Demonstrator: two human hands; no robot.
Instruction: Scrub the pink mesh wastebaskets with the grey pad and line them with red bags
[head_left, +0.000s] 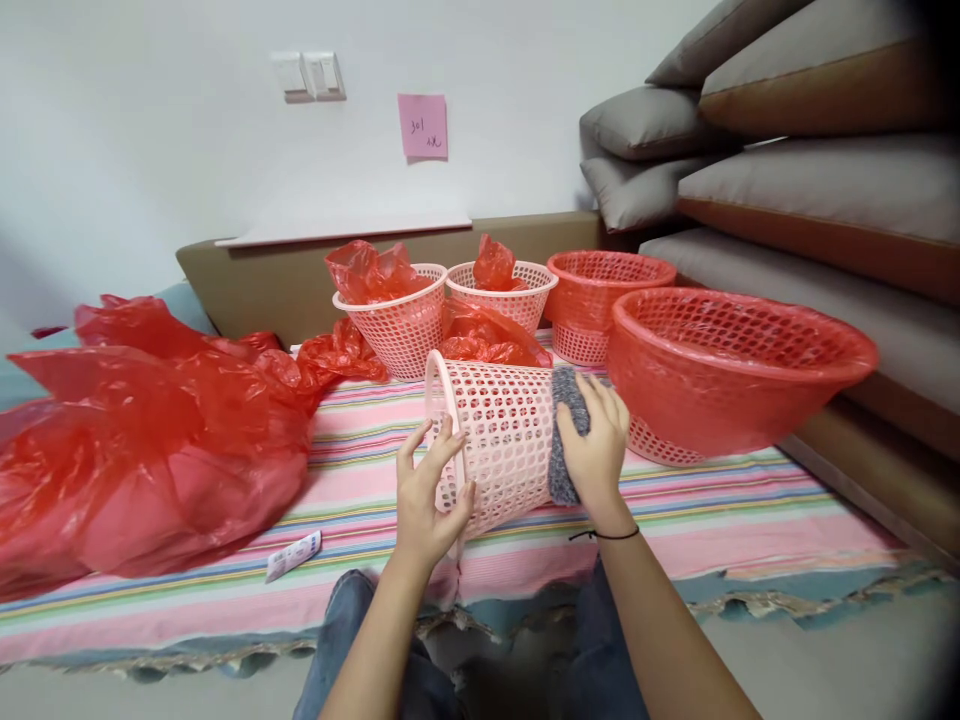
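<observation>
A pink perforated basket (502, 430) lies on its side before me, its open rim to the left. My left hand (431, 490) holds the rim, with the thumb outside and the fingers at the rim's edge. My right hand (596, 435) presses a dark grey cloth or sponge (564, 480) against the basket's base end. A black cord circles the right wrist. Just behind the basket, a crumpled red plastic bag (491, 338) lies on the striped cloth (352, 470).
Two upright pink baskets (405, 335) (510, 296) hold red plastic. Two baskets wrapped in red plastic (600, 290) (720, 400) stand right. A large red bag (172, 450) lies left, near a small white packet (294, 556). Grey cushions (817, 200) are stacked at the right.
</observation>
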